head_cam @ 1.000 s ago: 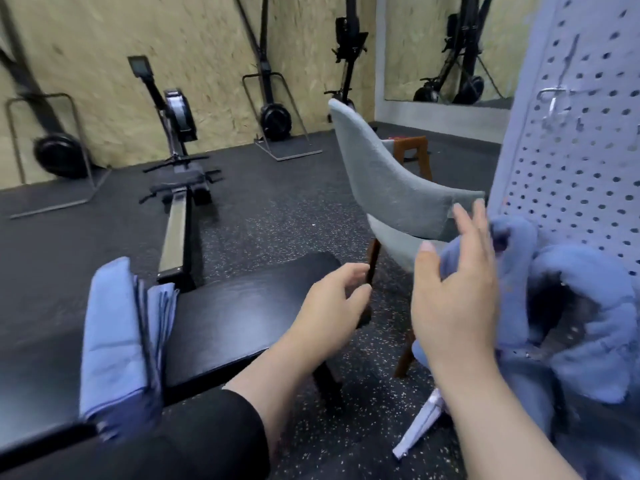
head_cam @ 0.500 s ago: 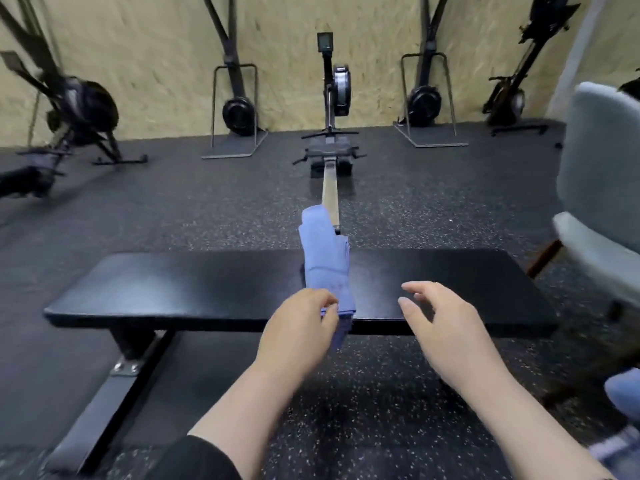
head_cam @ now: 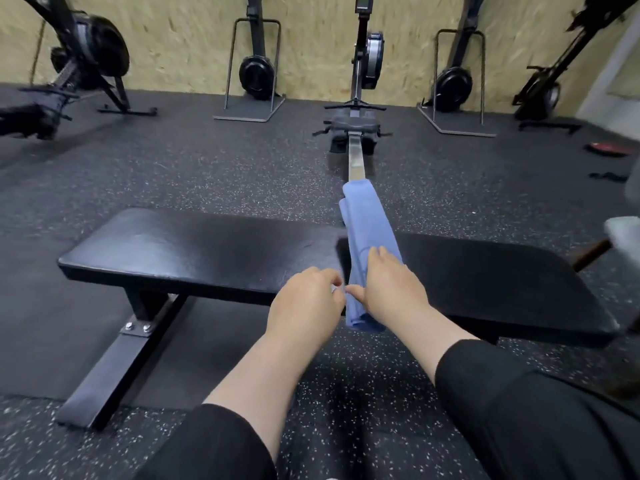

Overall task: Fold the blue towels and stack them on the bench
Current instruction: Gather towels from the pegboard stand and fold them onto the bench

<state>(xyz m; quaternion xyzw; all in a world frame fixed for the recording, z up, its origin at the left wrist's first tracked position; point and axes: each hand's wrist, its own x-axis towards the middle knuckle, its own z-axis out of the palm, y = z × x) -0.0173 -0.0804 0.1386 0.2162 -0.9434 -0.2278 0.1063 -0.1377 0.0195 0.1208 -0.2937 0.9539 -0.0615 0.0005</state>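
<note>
Head view, near to far. At 6 o'clock, nearest: two forearms in black sleeves (head_cam: 540, 420) reach forward over speckled dark rubber flooring (head_cam: 349, 386). Left hand (head_cam: 306, 311), just left of centre: fingers curled, fingertips at the left edge of the towel's near end; whether they actually pinch the cloth cannot be told. Right hand (head_cam: 393, 285), just right of it: palm laid on top of the towel, thumb pointing to 9 o'clock against the towel's left side, fingers loosely bent over the fabric, holding it down against the bench. Blue towel (head_cam: 369, 223): folded into a long narrow strip, lying across the bench from 6 to 12 o'clock, near end hanging slightly over the front edge, far end projecting past the rear edge. Black padded bench (head_cam: 194, 254): flat, running from 9 to 3 o'clock across the middle of the view, on a black steel foot (head_cam: 114, 368) at 8 o'clock. Beyond, at 12 o'clock: rowing machine (head_cam: 356, 123) with its rail pointing toward the towel. Far row, 10 to 2 o'clock: further upright rowing machines (head_cam: 258, 67) stored against a chipboard wall (head_cam: 180, 36). At 3 o'clock, partly cut off: grey chair seat (head_cam: 625, 230).
</note>
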